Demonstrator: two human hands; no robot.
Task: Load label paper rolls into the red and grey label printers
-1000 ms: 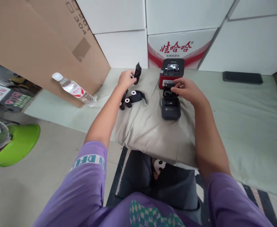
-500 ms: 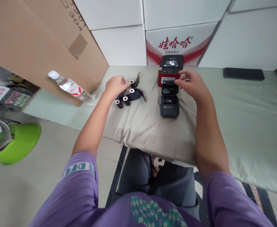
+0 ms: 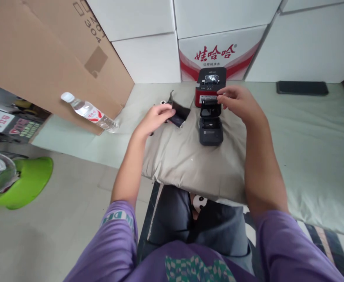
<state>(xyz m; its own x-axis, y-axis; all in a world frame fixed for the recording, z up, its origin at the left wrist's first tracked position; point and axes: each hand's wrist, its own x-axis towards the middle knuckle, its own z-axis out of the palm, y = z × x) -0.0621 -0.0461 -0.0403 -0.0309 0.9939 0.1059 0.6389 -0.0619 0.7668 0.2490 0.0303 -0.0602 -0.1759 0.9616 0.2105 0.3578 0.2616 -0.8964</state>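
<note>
My left hand (image 3: 156, 118) is closed on a small black roll with a white core, and its loose black strip (image 3: 181, 113) spreads out to the right of my fingertips. Other such rolls (image 3: 163, 102) lie partly hidden behind and under that hand. My right hand (image 3: 238, 101) has thumb and fingers pinched at the raised lid of a small black label printer (image 3: 211, 133), whose roll compartment stands uncovered. Right behind it sits a red and black printer (image 3: 210, 80) with a shiny strip on top; my right fingertips are close to its front.
A clear water bottle (image 3: 90, 112) leans at the left beside a large brown carton (image 3: 57, 51). White boxes (image 3: 148, 58) line the back. A black phone (image 3: 302, 88) lies at the far right on the cloth-covered surface (image 3: 301, 156). A green chair (image 3: 32, 182) stands on the floor at left.
My left hand has moved right and toward me over the rolls, and a black strip now extends from its fingers. My right hand has barely shifted at the lid.
</note>
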